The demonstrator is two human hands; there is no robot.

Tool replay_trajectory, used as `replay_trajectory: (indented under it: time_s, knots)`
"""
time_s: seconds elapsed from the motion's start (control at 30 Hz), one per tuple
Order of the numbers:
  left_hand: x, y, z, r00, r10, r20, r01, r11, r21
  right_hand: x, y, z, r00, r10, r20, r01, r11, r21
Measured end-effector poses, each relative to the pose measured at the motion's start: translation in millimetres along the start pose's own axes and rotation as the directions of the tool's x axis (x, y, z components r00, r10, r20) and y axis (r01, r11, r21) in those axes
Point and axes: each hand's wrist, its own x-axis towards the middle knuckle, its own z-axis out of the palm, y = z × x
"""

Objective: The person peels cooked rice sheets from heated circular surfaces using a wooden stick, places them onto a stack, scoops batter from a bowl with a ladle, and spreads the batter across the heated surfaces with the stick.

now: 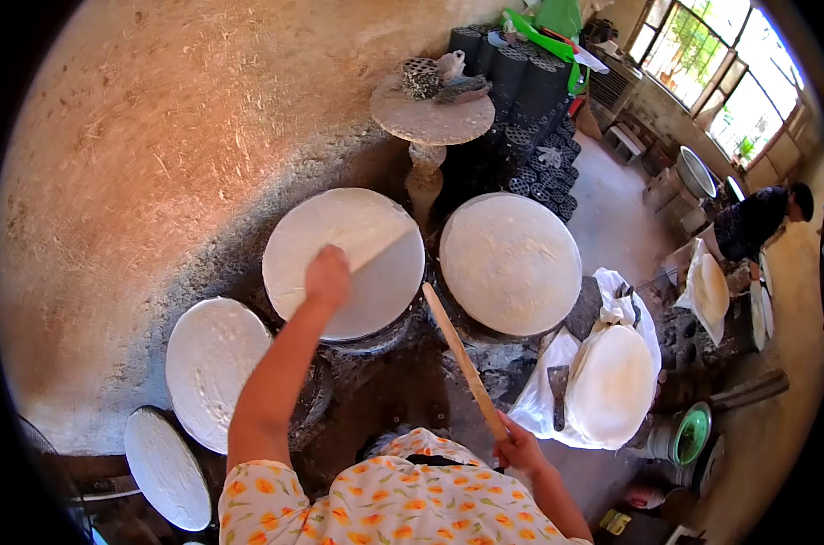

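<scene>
My left hand (328, 275), closed and slightly blurred, is over the round griddle (362, 336) in the middle. Its fingers seem to pinch a thin flatbread sheet (339, 221), which is cream and rough on the far part. A straight edge runs from the hand toward the griddle's right rim, and the near part is smooth grey-white. In my right hand (518, 447) is a long flat wooden stick (462, 354), gripped at its lower end. The stick points up and left, with its tip in the gap between two griddles.
White-coated rounds lie to the right (510, 263) and left (217, 372). A flatbread stack (611, 386) rests on plastic sheeting. Behind are a round pedestal stand (433, 118) and black honeycomb briquettes (521, 82). Another person (757, 222) bends at far right, near a green basin (693, 434).
</scene>
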Motion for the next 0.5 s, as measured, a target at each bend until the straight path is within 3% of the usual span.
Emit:
replay_trajectory:
  time_s: [0.1,0.2,0.3,0.37,0.5]
  knots:
    - [32.0,-11.5,-74.9,0.984,-0.023,-0.178,-0.005,0.987,-0.158,-3.1,7.8,3.2,0.999,-0.026,-0.043,0.028,0.999,0.043]
    - [44.7,-21.5,-123.5,0.978,0.063,-0.201,-0.077,0.995,-0.064,-5.3,12.3,2.3,0.995,-0.024,-0.1,0.027,0.999,0.026]
    - [39.1,6.4,-164.9,0.96,0.089,-0.267,-0.127,0.983,-0.13,-4.8,26.5,-6.5,0.987,-0.086,-0.139,0.095,0.994,0.058]
    - [33.3,31.5,-170.7,0.891,0.286,-0.352,-0.327,0.943,-0.061,-4.7,32.5,-13.6,0.982,-0.098,-0.163,0.11,0.992,0.066]
    - [18.6,96.3,-167.0,0.905,0.417,-0.088,-0.418,0.909,0.015,-20.5,45.5,-33.6,0.964,-0.08,-0.254,0.11,0.988,0.108]
